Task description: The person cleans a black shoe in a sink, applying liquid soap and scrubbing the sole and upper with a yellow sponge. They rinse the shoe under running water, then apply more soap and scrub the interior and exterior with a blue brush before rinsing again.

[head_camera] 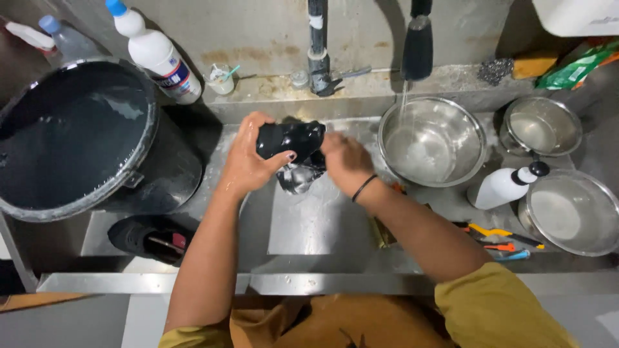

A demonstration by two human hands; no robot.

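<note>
My left hand grips a wet, glossy black shoe held over the steel sink. My right hand presses against the shoe's right side, fingers closed on it; whether it also holds a brush or cloth is hidden. Both hands are wet. A dark wristband sits on my right wrist. Below the shoe the sink floor shines with water.
A large black bucket of water stands at left, with a white bottle behind it. Another black shoe lies lower left. Water runs into a steel bowl; two more bowls, a white pump bottle and toothbrushes lie right.
</note>
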